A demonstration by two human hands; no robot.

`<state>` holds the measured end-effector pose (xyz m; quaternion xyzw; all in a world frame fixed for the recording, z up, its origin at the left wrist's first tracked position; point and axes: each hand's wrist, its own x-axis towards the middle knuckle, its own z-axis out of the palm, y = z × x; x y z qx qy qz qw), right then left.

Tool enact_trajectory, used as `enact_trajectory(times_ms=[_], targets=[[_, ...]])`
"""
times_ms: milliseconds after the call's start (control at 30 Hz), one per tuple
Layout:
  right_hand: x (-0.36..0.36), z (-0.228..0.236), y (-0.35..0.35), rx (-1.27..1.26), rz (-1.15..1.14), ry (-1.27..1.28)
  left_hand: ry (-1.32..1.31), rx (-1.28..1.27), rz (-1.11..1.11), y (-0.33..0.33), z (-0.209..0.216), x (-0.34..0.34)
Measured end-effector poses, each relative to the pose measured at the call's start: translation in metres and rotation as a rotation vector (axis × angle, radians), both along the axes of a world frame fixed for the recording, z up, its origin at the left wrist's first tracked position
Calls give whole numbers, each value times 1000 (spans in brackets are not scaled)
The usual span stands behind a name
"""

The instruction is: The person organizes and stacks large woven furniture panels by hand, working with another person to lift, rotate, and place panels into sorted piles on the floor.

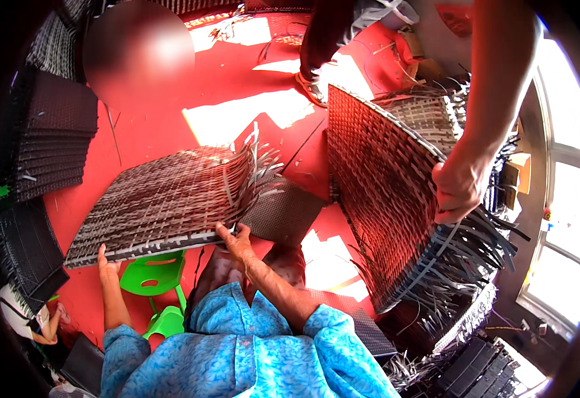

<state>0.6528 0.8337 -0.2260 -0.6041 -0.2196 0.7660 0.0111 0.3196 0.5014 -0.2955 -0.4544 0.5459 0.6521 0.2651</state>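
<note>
Before me is a woven panel [157, 199] of brown and grey strips, tilted, with loose strip ends fringing its right side. My left hand [108, 260] grips its near edge at the left corner. Farther right along that edge, my right hand [237, 242] is closed on the panel, thumb on top; the fingers under it are hidden. A darker woven piece [287, 207] lies beneath the right end. At the right, a co-worker's hand [459, 182] grasps the edge of another woven panel [383, 199], held upright with a long dark fringe.
Green plastic chairs [149, 273] stand below my left forearm. Stacked dark woven panels [55, 132] line the left side. More fringed panels [429, 123] are piled at the right, near bright windows [572, 186]. Another person [28, 318] sits at the lower left. Sunlight patches the red floor [151, 132].
</note>
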Motion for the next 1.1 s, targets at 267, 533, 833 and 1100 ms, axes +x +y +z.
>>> enact_trajectory(times_ms=[267, 533, 833, 1100], targets=[[28, 31, 12, 47, 210, 89, -21, 49, -252, 141, 77, 171], [174, 51, 49, 563, 204, 55, -136, 167, -484, 179, 78, 212], [382, 181, 78, 1309, -342, -699, -116, 138, -702, 184, 117, 237], [399, 206, 92, 1552, -79, -697, -23, 143, -739, 193, 131, 255]])
